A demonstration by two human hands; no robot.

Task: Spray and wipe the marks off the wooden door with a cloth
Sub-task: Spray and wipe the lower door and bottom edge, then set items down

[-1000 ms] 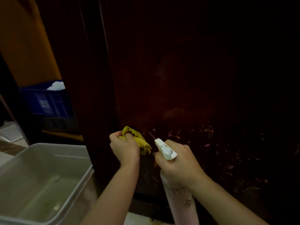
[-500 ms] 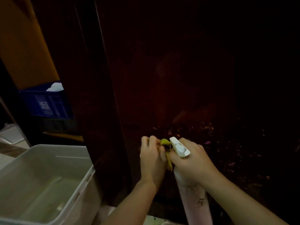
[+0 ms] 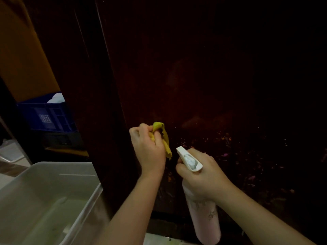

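Dark wooden door (image 3: 203,76) is filling most of the view, upright, running from top edge down to the floor. Its lower part is carrying scattered pale and orange marks (image 3: 224,138), thickest to the right of both hands and lower down; the upper part is too dim to judge.

Grey plastic tub (image 3: 53,177) is sitting bottom left, just beside the door's left edge, w/ what looks like a little liquid lying in its bottom. Blue crate (image 3: 46,117) is standing further back on the left, behind the door edge, w/ sth white showing over its rim.

Pink spray bottle (image 3: 205,220) is hanging low centre-right, body pointing down toward the camera, white nozzle head (image 3: 189,159) pointing up-left at the door. Right hand (image 3: 203,175) is wrapping around the bottle's neck, fingers curled tight round it; can't tell whether a finger is on the trigger.

Left hand (image 3: 148,149) is sitting just left of the nozzle, apart from it, fingers bunched in a fist around the yellow cloth (image 3: 164,137). Cloth is sticking out above and to the right of the fist, a strip hanging down its right side, lying against or very near the door surface; contact can't be confirmed in this light.
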